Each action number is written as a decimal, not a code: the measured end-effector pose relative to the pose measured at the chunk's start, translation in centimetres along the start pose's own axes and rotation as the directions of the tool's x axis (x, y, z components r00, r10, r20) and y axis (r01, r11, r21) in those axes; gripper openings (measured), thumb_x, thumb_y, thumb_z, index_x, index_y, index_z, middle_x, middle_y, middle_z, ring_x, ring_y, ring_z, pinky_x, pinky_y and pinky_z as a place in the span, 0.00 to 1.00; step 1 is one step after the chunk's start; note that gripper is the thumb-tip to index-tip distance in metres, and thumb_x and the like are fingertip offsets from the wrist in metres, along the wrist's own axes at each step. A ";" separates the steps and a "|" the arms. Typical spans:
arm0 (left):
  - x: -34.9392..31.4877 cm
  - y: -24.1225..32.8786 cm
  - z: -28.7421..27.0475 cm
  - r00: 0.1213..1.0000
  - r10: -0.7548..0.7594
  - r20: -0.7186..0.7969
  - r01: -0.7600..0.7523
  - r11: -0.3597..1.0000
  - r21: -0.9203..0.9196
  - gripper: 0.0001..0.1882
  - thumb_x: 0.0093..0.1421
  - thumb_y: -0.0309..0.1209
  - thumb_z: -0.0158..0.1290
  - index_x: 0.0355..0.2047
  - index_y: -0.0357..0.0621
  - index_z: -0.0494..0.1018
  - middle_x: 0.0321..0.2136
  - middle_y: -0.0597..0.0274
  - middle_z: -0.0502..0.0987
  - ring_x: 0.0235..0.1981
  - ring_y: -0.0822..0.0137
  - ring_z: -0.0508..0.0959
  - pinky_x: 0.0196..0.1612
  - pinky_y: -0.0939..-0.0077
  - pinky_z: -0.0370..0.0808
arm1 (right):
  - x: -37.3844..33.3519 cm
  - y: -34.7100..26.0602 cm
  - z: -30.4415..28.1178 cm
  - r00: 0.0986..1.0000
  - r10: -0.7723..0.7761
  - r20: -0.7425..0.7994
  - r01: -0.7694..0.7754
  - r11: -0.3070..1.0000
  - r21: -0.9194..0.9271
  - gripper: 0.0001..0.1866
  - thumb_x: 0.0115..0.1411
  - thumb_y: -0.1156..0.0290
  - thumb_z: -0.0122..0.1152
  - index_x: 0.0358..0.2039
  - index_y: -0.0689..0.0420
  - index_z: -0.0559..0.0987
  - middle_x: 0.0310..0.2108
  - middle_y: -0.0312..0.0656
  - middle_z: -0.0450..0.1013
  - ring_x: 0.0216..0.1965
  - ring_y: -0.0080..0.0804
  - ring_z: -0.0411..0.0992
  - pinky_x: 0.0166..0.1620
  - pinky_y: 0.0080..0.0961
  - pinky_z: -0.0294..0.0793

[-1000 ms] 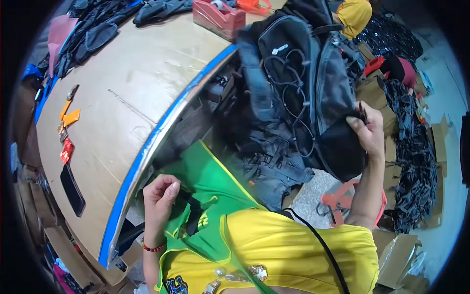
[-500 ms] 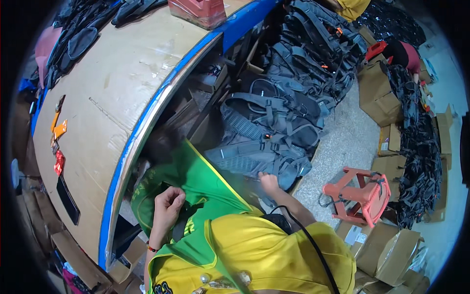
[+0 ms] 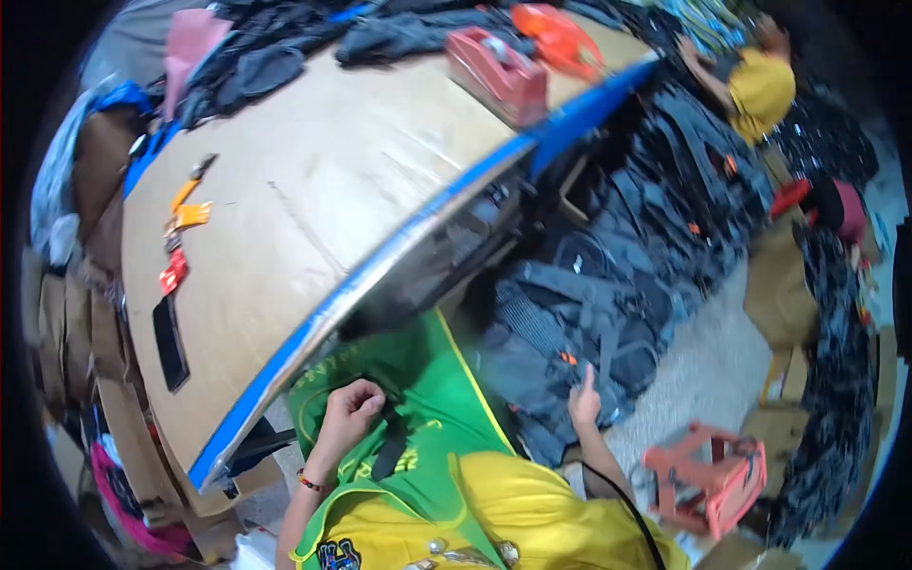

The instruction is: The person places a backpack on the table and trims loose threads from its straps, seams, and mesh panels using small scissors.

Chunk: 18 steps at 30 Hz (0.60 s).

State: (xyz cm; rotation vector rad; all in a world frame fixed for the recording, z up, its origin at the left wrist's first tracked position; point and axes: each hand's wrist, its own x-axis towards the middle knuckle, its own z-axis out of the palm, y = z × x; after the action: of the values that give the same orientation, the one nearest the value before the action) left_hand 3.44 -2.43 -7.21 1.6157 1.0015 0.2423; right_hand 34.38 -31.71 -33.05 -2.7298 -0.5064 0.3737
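Head camera view: a worker's left hand (image 3: pixel 351 408), lower center of the frame, curls its fingers in front of a green apron (image 3: pixel 435 366) trimmed in yellow; whether anything is pinched inside cannot be told. A beaded bracelet (image 3: pixel 308 482) circles that wrist. The right hand (image 3: pixel 584 407), right of center, is released, one finger extended over a heap of dark grey backpacks (image 3: pixel 616 323); whether it touches them is unclear. The backpacks, straps tangled, spread from the center toward the upper right, alongside a tan-topped worktable (image 3: pixel 380 142) edged in blue. At left on the tabletop, a black phone-like slab (image 3: pixel 170 342), a red wrapper (image 3: pixel 174 273) and an orange packet (image 3: pixel 194 213) lie in a rough line. A red tape dispenser (image 3: pixel 503 84) stands at upper center beside an orange-red plastic bag (image 3: pixel 554 38). At lower right, a salmon-pink plastic stool (image 3: pixel 739 486) is on the floor (image 3: pixel 679 380) near cardboard boxes (image 3: pixel 781 296). One co-worker in yellow (image 3: pixel 763 93) appears at upper right; another, in pink and black (image 3: pixel 844 209), is farther right.
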 end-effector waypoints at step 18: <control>5.9 8.9 -11.0 0.894 0.441 -0.073 -0.424 0.889 0.174 0.04 0.51 0.22 0.49 0.27 0.36 0.73 0.16 0.68 0.67 0.17 0.76 0.61 0.23 0.83 0.62 | 4.5 2.5 -2.7 0.987 0.019 0.159 -0.020 1.000 0.009 0.19 0.49 0.56 0.59 0.25 0.63 0.78 0.23 0.52 0.75 0.25 0.53 0.71 0.34 0.39 0.72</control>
State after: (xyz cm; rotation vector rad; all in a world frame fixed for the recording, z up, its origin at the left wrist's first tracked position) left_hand 4.29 9.78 2.09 1.9785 0.7412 0.5761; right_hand 39.99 -32.89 -32.40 -2.7097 -0.5174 0.6015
